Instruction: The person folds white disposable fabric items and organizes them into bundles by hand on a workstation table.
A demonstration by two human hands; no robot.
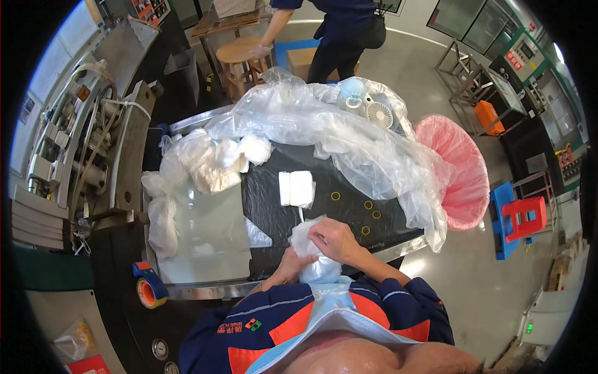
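Close to my body at the table's near edge, I hold a bunched white translucent plastic bag (321, 269). My left hand (288, 264) is closed round its gathered left side. My right hand (338, 240) is closed on the upper part, fingers curled and pressed together on the plastic. Just beyond my hands, a small white folded bundle (296, 189) lies on the black plastic sheet (268, 171). Several yellow rubber bands, one of them a yellow rubber band (365, 230), lie scattered to the right of the bundle.
Clear plastic film (299, 121) heaps along the table's far and right sides, with a small fan (379, 115) on it. White bundled bags (215, 162) lie left. A pink-lined bin (458, 174) stands right. A tape dispenser (149, 285) sits near left. Another person (339, 37) stands beyond.
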